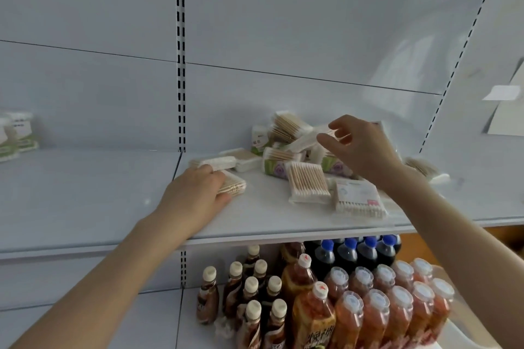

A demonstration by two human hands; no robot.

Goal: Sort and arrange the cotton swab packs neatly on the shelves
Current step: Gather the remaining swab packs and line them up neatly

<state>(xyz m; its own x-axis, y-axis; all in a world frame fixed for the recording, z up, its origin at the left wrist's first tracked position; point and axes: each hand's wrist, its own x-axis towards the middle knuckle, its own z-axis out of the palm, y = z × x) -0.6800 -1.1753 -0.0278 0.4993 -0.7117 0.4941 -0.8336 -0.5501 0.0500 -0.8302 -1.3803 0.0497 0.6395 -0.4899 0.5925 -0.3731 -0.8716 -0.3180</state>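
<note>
Two hands mid-sort above bottles [312, 306]. Left hand [195, 188] holding a flat swab pack [234, 185] on the shelf [85, 201], fingers curled over it; right hand [361, 149] hovering, fingers [338, 122] spread wide, over the jumbled heap [286, 136] behind. Next, probably: pinching one pack free, aligning it beside the first.

white shelf [85, 201], blue-capped bottles [368, 249]

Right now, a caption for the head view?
Left hand holds a pack on the shelf; right hand hovers over the pile.
</note>
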